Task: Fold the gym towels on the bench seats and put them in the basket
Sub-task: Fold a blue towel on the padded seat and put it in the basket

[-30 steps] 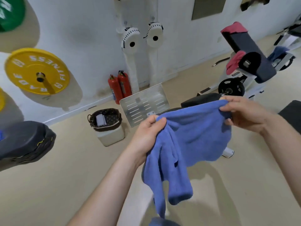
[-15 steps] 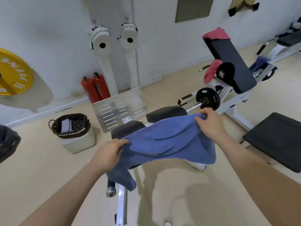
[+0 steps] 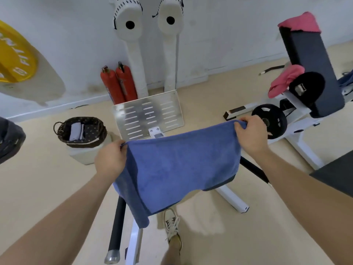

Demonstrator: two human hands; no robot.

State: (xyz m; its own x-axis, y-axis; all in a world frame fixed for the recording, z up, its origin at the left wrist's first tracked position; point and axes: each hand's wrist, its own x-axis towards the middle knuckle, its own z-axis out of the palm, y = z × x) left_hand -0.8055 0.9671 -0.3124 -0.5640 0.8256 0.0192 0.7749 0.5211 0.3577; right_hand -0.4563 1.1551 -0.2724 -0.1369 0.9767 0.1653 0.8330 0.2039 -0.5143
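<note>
The only legible lettering stands on the yellow weight plate [image 3: 14, 54] at the left edge of the view: raised white capitals along its rim read "FIT", with the rest of the word cut off by the frame, followed by a small round emblem too blurred to make out. The two red fire extinguishers [image 3: 119, 83] against the wall carry label patches, but their print is too small to read. No other text, number or brand can be read anywhere else in the view.
</note>
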